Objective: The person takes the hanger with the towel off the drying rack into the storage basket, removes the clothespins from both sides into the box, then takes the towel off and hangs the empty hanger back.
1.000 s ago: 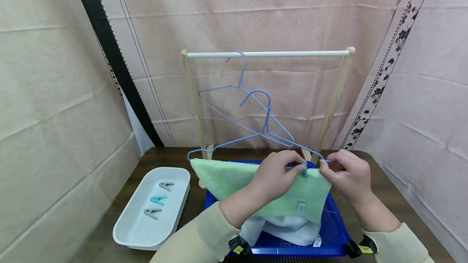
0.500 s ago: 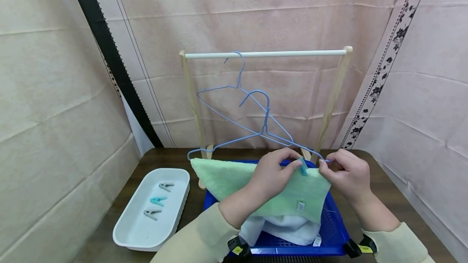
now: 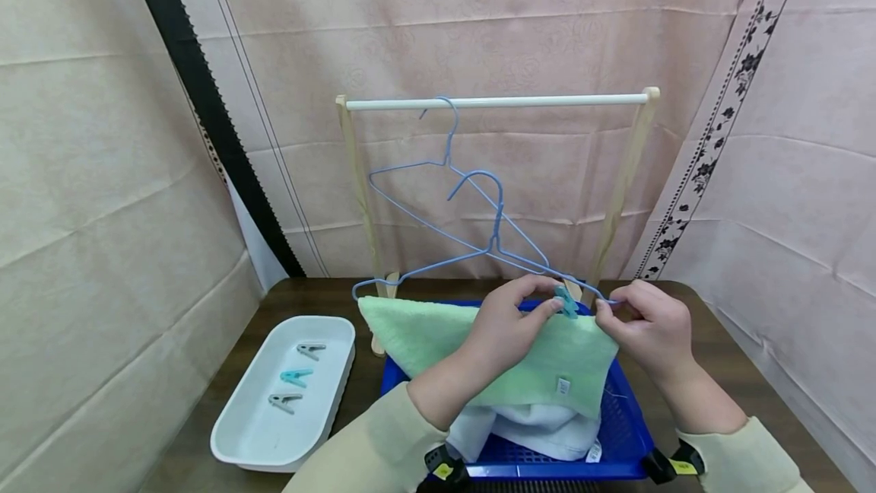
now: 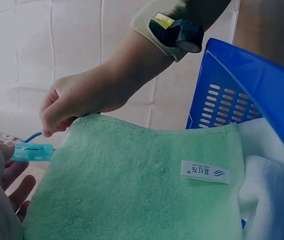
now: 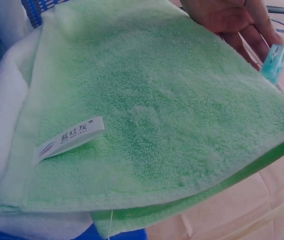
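Note:
A light green towel (image 3: 575,364) hangs folded over a blue wire hanger (image 3: 498,211), its white label (image 4: 205,172) facing out. My left hand (image 3: 503,329) pinches a teal clothespin (image 3: 566,301) between thumb and fingers at the towel's top edge, near the right end. In the right wrist view the clothespin (image 5: 273,63) stands at that edge; whether it grips the cloth cannot be told. My right hand (image 3: 650,326) pinches the hanger's right end, close to the towel's corner.
Behind stands a rack with a white bar (image 3: 547,101), from which another blue hanger (image 3: 448,149) hangs. Below the towel is a blue basket (image 3: 633,440) with a whitish towel (image 3: 547,432) in it. A white tray (image 3: 274,436) at left holds two grey clothespins (image 3: 284,402) and a teal one.
The teal clothespin has turned and shifted slightly up in my left fingers, which have moved a little left. My right hand keeps its hold on the hanger's end.

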`<state>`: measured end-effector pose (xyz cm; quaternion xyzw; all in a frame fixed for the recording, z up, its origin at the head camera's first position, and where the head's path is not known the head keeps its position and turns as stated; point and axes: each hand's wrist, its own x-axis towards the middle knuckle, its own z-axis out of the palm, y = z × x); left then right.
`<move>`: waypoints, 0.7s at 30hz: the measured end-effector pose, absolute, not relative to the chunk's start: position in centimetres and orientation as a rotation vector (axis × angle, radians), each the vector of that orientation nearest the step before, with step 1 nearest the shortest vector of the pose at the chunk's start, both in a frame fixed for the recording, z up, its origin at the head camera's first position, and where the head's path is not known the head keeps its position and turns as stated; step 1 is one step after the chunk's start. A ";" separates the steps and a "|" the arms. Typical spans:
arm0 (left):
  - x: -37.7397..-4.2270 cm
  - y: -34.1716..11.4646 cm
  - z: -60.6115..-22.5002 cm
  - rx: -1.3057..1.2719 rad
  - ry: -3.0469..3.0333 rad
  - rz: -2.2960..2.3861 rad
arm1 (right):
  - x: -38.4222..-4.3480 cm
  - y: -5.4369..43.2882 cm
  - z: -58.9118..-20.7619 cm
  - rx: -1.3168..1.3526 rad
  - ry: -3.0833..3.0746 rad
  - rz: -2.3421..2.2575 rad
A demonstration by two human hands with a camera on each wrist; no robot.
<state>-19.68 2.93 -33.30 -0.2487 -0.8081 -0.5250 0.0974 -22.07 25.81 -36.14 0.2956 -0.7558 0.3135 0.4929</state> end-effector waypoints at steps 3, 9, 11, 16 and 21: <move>-19.7 2.9 -33.3 -0.779 -2.398 -1.577 | -22.1 25.8 -36.2 0.712 -1.835 0.754; -19.8 2.7 -33.2 -0.846 -2.402 -1.629 | -22.1 25.9 -36.3 0.695 -1.848 0.755; -19.9 2.7 -33.2 -0.850 -2.390 -1.637 | -22.0 25.9 -36.2 0.696 -1.857 0.758; -20.0 2.5 -33.4 -0.865 -2.359 -1.642 | -22.1 25.9 -36.3 0.696 -1.857 0.764; -20.1 2.3 -33.4 -0.889 -2.341 -1.661 | -22.3 26.0 -36.4 0.693 -1.839 0.758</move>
